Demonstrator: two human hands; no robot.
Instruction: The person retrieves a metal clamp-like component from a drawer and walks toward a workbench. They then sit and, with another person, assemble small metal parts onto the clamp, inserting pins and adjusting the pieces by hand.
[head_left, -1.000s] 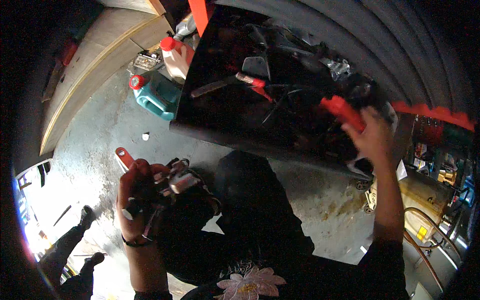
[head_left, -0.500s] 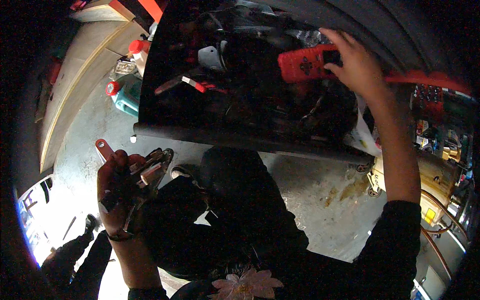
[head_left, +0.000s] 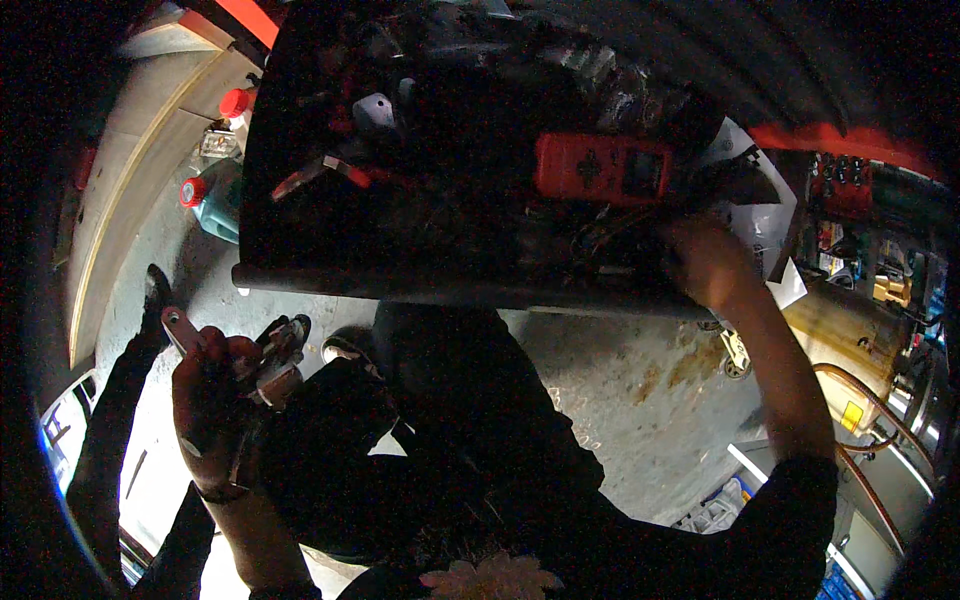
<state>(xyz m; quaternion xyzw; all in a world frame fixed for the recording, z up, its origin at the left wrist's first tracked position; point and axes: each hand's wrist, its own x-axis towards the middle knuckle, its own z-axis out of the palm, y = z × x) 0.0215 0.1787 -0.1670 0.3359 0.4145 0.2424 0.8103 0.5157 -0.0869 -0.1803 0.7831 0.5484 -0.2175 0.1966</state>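
My left hand (head_left: pixel 215 400), low on the left, is closed around a tool with a reddish handle (head_left: pixel 182 330) that has a hole in its end. Pale and dark metal parts (head_left: pixel 277 375) stick out by the fingers; their kind is too dark to tell. My right hand (head_left: pixel 705 265) reaches into a dark, wide compartment (head_left: pixel 480 298) just behind its front edge. Shadow hides its fingertips and anything in them. Beyond it lies a red handheld device (head_left: pixel 585 168) with buttons and a screen. White printed sheets (head_left: pixel 757 225) lie to the right of this hand.
A red-and-white piece (head_left: pixel 347 170) and a pale bracket (head_left: pixel 375 112) lie in the compartment. Left of it stand a teal jug (head_left: pixel 218 205) and a red-capped bottle (head_left: pixel 236 105). A yellowish tank (head_left: pixel 835 335) with a hose is at right. Another person's dark-clothed limb (head_left: pixel 110 420) shows at left.
My right hand has left the red device and moved nearer, down into the dark compartment. The device now lies flatter. My left hand still holds the tool, and the view has shifted slightly.
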